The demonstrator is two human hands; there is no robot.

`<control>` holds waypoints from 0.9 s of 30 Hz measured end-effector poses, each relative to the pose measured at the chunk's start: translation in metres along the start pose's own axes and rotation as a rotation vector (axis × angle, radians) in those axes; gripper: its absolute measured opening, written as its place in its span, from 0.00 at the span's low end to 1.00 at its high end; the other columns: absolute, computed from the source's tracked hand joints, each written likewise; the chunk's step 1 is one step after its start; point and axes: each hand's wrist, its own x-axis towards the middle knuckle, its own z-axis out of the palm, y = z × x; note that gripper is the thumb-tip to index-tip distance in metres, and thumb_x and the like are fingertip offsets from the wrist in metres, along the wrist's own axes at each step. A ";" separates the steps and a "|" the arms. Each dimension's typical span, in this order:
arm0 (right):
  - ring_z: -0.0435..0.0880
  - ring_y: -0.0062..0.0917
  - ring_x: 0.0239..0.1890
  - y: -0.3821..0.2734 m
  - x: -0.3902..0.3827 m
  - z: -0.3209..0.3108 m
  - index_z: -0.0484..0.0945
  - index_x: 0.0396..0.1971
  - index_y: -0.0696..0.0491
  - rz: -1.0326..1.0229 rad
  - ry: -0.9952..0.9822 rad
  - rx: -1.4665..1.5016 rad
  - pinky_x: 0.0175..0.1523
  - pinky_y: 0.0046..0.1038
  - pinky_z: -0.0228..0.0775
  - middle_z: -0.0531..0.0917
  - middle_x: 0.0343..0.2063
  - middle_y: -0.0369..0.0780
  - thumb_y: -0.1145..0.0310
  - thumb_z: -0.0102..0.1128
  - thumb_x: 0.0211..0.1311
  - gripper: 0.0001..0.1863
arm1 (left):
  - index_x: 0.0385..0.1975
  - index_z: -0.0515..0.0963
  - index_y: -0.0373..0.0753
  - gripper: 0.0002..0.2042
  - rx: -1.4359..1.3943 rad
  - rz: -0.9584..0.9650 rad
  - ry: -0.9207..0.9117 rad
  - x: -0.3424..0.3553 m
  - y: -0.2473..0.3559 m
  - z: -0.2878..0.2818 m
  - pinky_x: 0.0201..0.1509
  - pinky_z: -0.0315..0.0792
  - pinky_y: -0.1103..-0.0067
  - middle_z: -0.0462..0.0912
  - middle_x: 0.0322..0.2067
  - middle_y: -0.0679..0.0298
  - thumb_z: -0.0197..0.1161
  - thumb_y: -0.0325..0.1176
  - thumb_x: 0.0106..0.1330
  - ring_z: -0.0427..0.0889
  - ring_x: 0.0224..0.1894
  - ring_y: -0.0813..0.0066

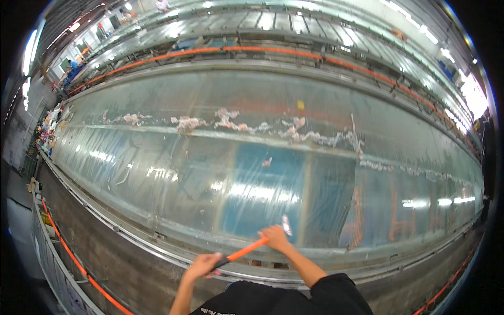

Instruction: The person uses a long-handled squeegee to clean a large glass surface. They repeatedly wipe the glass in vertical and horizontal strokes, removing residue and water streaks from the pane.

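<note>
Both my hands are on a scraper [245, 251] with an orange handle, a black grip and a short pale head. My left hand [203, 265] is closed round the black end, near the front rail. Farther up and to the right, my right hand [274, 238] grips the handle just below the head. That head is over the near part of a long, wet-looking glassy table [325, 178]; whether it touches the surface I cannot tell. Pinkish-white crumpled scraps [189, 123] lie in a ragged line across the table's middle. A small scrap [266, 162] sits apart on the blue patch.
A metal rail [173, 257] runs along the table's near edge. Behind the table an orange pipe [273, 49] crosses from side to side, with more long tables [283, 21] beyond. Mixed clutter [48, 126] lies at the left end. Another orange pipe [68, 249] stands at lower left.
</note>
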 end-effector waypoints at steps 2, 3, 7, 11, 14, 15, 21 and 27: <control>0.81 0.37 0.30 0.045 -0.039 -0.032 0.81 0.21 0.49 0.092 -0.109 -0.137 0.38 0.42 0.67 0.82 0.21 0.40 0.57 0.58 0.64 0.15 | 0.50 0.81 0.40 0.30 0.108 0.130 -0.118 0.013 0.016 0.049 0.18 0.69 0.82 0.84 0.23 0.67 0.55 0.63 0.68 0.74 0.15 0.83; 0.81 0.38 0.31 0.066 -0.063 -0.044 0.82 0.22 0.50 0.079 -0.063 -0.163 0.39 0.42 0.68 0.82 0.23 0.41 0.58 0.57 0.64 0.15 | 0.51 0.80 0.40 0.30 0.203 0.221 -0.161 0.017 0.020 0.074 0.19 0.70 0.82 0.85 0.25 0.67 0.55 0.63 0.68 0.75 0.16 0.82; 0.79 0.43 0.31 0.082 -0.143 -0.088 0.80 0.20 0.53 0.282 -0.104 -0.253 0.38 0.46 0.67 0.81 0.23 0.45 0.60 0.59 0.62 0.15 | 0.49 0.77 0.36 0.33 0.613 0.696 -0.356 0.018 0.022 0.142 0.43 0.75 0.60 0.84 0.30 0.49 0.48 0.66 0.68 0.84 0.37 0.47; 0.78 0.44 0.30 0.051 -0.194 -0.075 0.78 0.17 0.52 0.364 0.063 -0.225 0.36 0.46 0.65 0.80 0.22 0.45 0.60 0.60 0.60 0.15 | 0.56 0.71 0.34 0.36 0.963 0.665 -0.457 -0.005 0.018 0.149 0.42 0.74 0.58 0.84 0.29 0.50 0.48 0.66 0.68 0.84 0.38 0.46; 0.77 0.45 0.28 0.037 -0.209 -0.052 0.75 0.17 0.52 0.382 0.106 -0.206 0.36 0.46 0.64 0.78 0.20 0.44 0.59 0.61 0.60 0.16 | 0.55 0.72 0.35 0.36 0.966 0.708 -0.397 -0.003 -0.003 0.137 0.43 0.74 0.58 0.84 0.31 0.48 0.48 0.66 0.68 0.84 0.39 0.45; 0.77 0.45 0.28 0.032 -0.213 -0.046 0.75 0.17 0.52 0.385 0.143 -0.205 0.36 0.46 0.64 0.78 0.20 0.44 0.59 0.61 0.60 0.16 | 0.57 0.72 0.36 0.35 0.975 0.705 -0.396 -0.007 -0.008 0.132 0.46 0.74 0.59 0.84 0.34 0.47 0.49 0.65 0.68 0.83 0.42 0.45; 0.79 0.42 0.27 -0.007 -0.184 0.003 0.80 0.16 0.50 0.355 0.074 -0.251 0.38 0.44 0.68 0.80 0.19 0.41 0.50 0.60 0.59 0.20 | 0.49 0.81 0.41 0.33 0.900 0.522 -0.058 -0.029 -0.054 0.085 0.46 0.74 0.60 0.86 0.38 0.49 0.53 0.67 0.64 0.84 0.44 0.48; 0.79 0.37 0.40 -0.028 -0.182 -0.021 0.81 0.26 0.48 0.349 0.151 -0.168 0.48 0.40 0.65 0.81 0.30 0.41 0.62 0.61 0.55 0.07 | 0.33 0.82 0.33 0.24 0.395 0.419 -0.051 -0.058 -0.044 0.104 0.13 0.66 0.80 0.81 0.17 0.60 0.58 0.53 0.70 0.74 0.11 0.79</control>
